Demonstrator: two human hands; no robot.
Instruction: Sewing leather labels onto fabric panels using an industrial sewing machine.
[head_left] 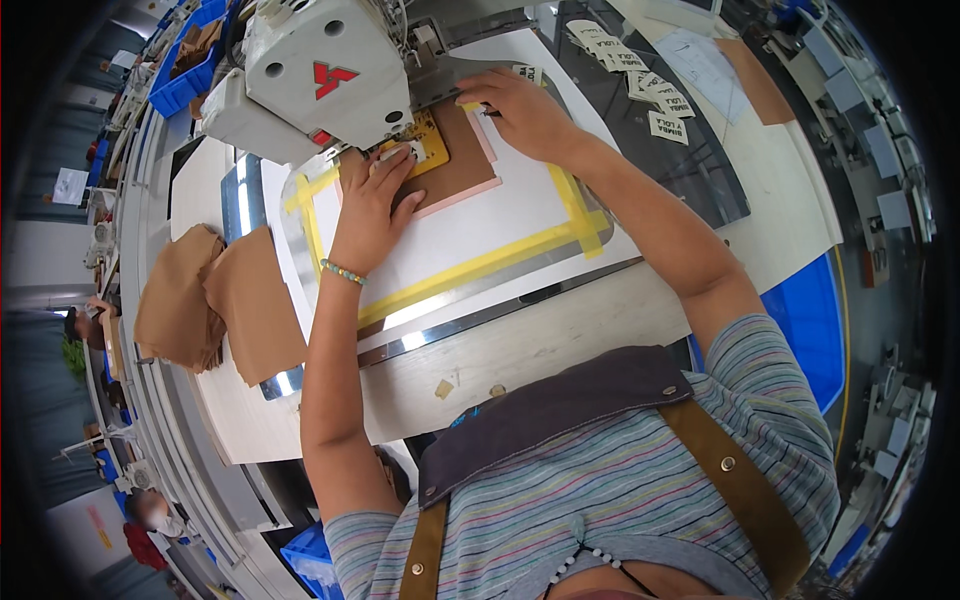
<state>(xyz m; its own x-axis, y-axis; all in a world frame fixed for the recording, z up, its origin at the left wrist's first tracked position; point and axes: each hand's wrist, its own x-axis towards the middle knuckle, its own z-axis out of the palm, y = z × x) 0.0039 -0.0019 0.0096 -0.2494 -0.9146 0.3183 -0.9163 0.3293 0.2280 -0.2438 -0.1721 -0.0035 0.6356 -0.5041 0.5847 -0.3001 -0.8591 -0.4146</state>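
With our left hand (377, 205) loosely open and our right hand (522, 115) curled, grip unclear, we could skew the brown panel (470, 165) on the white sheet (478, 228) near the sewing-machine head (325, 75) by pressing unevenly.

Ahead of the left hand (375, 210), the bulky white sewing machine (325, 55) was cut off by the upper edge; that hand hid part of the flat yellow, round-cornered piece (432, 142) and the brown rectangular panel (465, 168). Whether the right hand (522, 115) pinched anything was too small to tell, and its striped fabric sleeve (760, 355) partly hid the blue plastic bin (812, 315).
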